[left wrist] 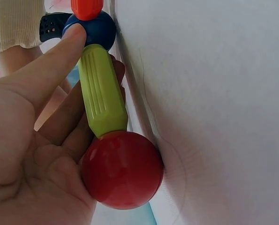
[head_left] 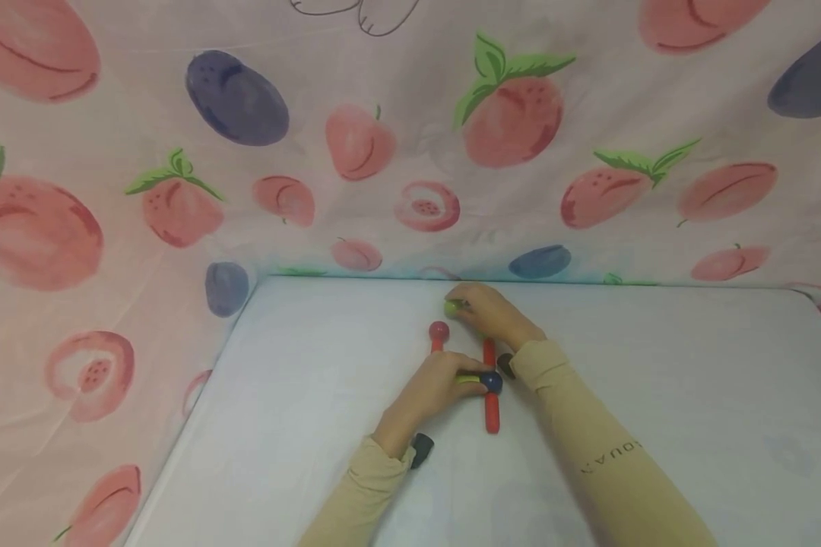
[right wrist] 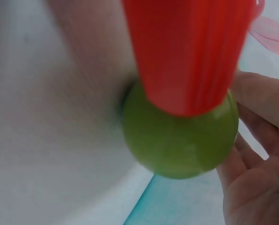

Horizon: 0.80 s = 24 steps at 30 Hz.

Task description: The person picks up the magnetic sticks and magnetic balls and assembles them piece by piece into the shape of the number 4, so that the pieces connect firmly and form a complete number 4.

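My left hand (head_left: 441, 382) pinches a blue ball (head_left: 491, 382) of a ball-and-stick building toy, thumb pressed on it in the left wrist view. A yellow-green stick (left wrist: 101, 91) joins it to a red ball (left wrist: 123, 170) near the palm. Red sticks (head_left: 492, 414) run from the blue ball towards and away from me. At the far end, my right hand (head_left: 489, 310) pinches a green piece (head_left: 452, 308) that looks like a ball. Beneath that hand, a green ball (right wrist: 179, 136) meets a red stick (right wrist: 188, 56). A pinkish-red ball (head_left: 439, 330) tops another red stick (head_left: 437, 346).
The pieces lie on a white-covered table (head_left: 691, 410). A fruit-print cloth (head_left: 410, 152) hangs behind its far edge and along the left side. Dark wrist cameras (head_left: 421, 450) sit at both cuffs.
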Each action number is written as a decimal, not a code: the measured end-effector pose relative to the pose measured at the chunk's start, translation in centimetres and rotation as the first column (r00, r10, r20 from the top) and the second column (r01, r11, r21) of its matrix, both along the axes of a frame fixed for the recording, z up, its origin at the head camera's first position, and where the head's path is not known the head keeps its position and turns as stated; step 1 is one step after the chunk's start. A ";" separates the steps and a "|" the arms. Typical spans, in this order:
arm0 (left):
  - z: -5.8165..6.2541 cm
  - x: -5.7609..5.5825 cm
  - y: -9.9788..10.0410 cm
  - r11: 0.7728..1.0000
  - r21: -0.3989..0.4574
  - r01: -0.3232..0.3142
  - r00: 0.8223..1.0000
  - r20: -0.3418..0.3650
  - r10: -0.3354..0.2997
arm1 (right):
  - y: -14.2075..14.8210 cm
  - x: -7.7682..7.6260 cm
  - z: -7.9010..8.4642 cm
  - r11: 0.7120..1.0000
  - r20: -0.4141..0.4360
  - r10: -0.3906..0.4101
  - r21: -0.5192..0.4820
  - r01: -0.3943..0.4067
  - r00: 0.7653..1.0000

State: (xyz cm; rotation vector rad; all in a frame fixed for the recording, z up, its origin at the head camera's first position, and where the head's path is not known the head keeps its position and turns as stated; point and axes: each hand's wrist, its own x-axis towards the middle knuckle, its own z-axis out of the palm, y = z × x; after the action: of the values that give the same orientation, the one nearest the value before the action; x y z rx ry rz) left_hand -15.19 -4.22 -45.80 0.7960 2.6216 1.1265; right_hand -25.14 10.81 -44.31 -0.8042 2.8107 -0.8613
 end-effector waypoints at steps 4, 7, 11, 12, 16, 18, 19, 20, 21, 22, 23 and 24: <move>0.2 0.1 0.0 1.000 -0.010 -0.005 1.000 0.003 0.005 | 0.0 0.1 0.1 1.000 0.014 -0.004 0.000 0.004 1.000; 0.1 0.1 0.0 1.000 -0.011 -0.009 1.000 0.004 0.009 | -0.1 0.1 0.3 1.000 0.026 -0.009 0.004 0.009 1.000; 0.0 0.0 0.0 1.000 -0.007 -0.006 1.000 -0.003 0.006 | -0.2 0.0 0.2 0.999 0.045 -0.029 0.020 0.028 0.999; 0.0 0.0 0.0 1.000 -0.008 -0.005 1.000 -0.005 0.005 | -0.2 0.0 0.1 0.999 0.051 -0.035 0.021 0.034 0.998; 0.0 0.0 0.0 1.000 -0.008 -0.004 1.000 -0.009 0.004 | -0.1 -0.1 0.0 0.999 0.058 -0.044 0.014 0.043 0.997; 0.0 0.0 0.0 1.000 -0.008 -0.005 1.000 -0.009 0.005 | 0.0 -0.1 -0.1 0.999 0.057 -0.045 0.005 0.044 0.997; 0.0 0.0 0.0 1.000 -0.005 -0.006 1.000 -0.008 0.006 | 0.0 -0.1 -0.1 0.999 0.056 -0.043 0.001 0.043 0.998; 0.0 0.0 0.1 1.000 -0.005 -0.007 1.000 -0.007 0.007 | 0.0 -0.1 -0.2 0.999 0.051 -0.040 -0.003 0.040 0.998; -0.1 0.0 0.1 1.000 -0.006 -0.009 1.000 -0.006 0.009 | 0.0 -0.1 -0.2 0.999 0.048 -0.037 -0.007 0.037 0.998; -0.1 0.0 0.1 1.000 -0.005 -0.009 1.000 -0.005 0.009 | 0.1 -0.1 -0.2 0.999 0.048 -0.035 -0.011 0.035 0.998; 0.0 0.0 0.0 1.000 -0.005 -0.011 1.000 -0.003 0.011 | 0.1 -0.1 -0.2 0.999 0.043 -0.030 -0.013 0.030 0.999; -0.1 0.0 0.0 1.000 -0.005 -0.012 1.000 -0.002 0.012 | 0.1 -0.1 -0.2 0.999 0.043 -0.029 -0.014 0.029 0.999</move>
State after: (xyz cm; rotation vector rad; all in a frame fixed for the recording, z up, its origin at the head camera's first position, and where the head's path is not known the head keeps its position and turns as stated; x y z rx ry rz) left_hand -15.18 -4.18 -45.86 0.7823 2.6333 1.1218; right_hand -25.27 10.92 -44.54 -0.7399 2.7892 -0.8929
